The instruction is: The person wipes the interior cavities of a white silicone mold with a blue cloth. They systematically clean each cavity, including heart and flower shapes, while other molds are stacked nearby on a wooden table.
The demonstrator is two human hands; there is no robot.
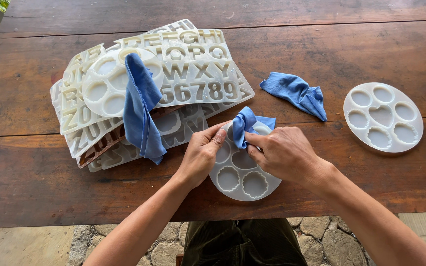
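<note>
Both forearms enter from the bottom edge and meet over a round white mould (242, 177) lying flat near the front edge of the wooden table (321, 44). Left hand (200, 155) rests on the mould's left rim, fingers curled and pressing it down, fingertips touching a small blue cloth (246, 125). Right hand (284, 153) pinches that cloth, thumb and fingers closed narrow on its lower fold, the bunched end standing over an upper cavity. Judgement: the cloth should be worked into each recess in turn, including the fluted walls of the two front cavities, while the left hand keeps the mould from sliding; a looser bunch would reach the corners better. Left of this, a pile of white letter-and-number moulds (193, 74) lies fanned out, with a second round mould (107, 83) on top and a long blue cloth (141, 111) draped over it. A spare blue cloth (297, 93) lies crumpled behind the right hand; a third round mould (383, 117) sits well apart at right.
</note>
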